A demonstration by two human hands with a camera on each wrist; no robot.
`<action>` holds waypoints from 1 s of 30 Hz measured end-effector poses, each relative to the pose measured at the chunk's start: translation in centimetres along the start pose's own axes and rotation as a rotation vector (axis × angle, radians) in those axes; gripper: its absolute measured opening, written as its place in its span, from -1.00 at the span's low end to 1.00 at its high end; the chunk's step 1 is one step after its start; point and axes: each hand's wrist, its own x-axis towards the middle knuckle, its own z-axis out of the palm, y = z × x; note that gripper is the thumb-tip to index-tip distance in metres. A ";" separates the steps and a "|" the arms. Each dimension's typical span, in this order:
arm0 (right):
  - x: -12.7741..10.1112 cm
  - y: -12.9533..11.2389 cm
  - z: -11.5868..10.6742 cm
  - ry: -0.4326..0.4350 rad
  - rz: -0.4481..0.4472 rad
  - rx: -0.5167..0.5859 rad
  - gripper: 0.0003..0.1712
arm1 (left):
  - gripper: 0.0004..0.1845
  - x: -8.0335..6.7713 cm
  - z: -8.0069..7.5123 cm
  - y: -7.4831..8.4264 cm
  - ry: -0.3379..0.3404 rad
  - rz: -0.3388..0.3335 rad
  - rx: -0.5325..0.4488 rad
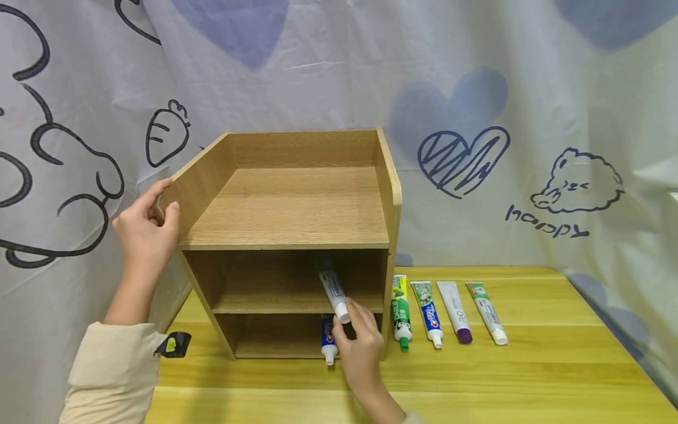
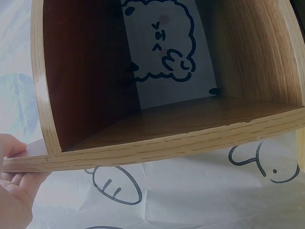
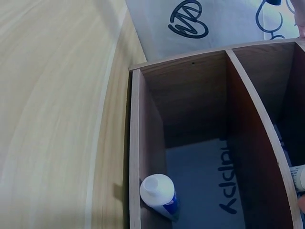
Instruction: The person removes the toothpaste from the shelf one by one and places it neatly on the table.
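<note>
Pinching the white cap end of a toothpaste tube [image 1: 332,290]: fingertips [image 1: 354,310] of the right hand [image 1: 362,347] closed on the cap, tube angled up and back into the middle compartment of the wooden shelf unit [image 1: 288,235], body lying over the middle shelf's front edge. Right wrist view: only a sliver of the held tube at the frame edge; exact finger placement not readable there.

Clamped on the upper left side panel [image 1: 198,176]: left hand [image 1: 144,231], thumb on the inner face, fingers wrapped round the outer face, bracing the unit on the yellow table [image 1: 529,377].

Lying in the bottom compartment: a second tube with a blue label [image 1: 328,338], cap toward the open front, close below the right hand.

Laid in a row just right of the unit: four more tubes [image 1: 447,311], caps pointing toward the table's near edge.

Probable faults from this position:
- Tube sliding forward off the shelf edge, caused by the overhanging cap end.
- Tube slipping, caused by a narrow grip on the smooth cap.
- Lower tube knocked outward, caused by the wrist passing close above it.
- Unit shifting on the table, caused by loosening the left-hand brace.
</note>
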 end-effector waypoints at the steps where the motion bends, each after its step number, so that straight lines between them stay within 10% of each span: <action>1: 0.0 0.0 0.0 0.003 0.003 -0.002 -0.57 | -0.63 0.0 0.0 0.0 0.002 0.001 0.001; 30: 0.7 0.5 -1.4 -0.065 0.188 0.088 -0.62 | -0.62 0.0 0.0 0.0 0.003 -0.005 -0.005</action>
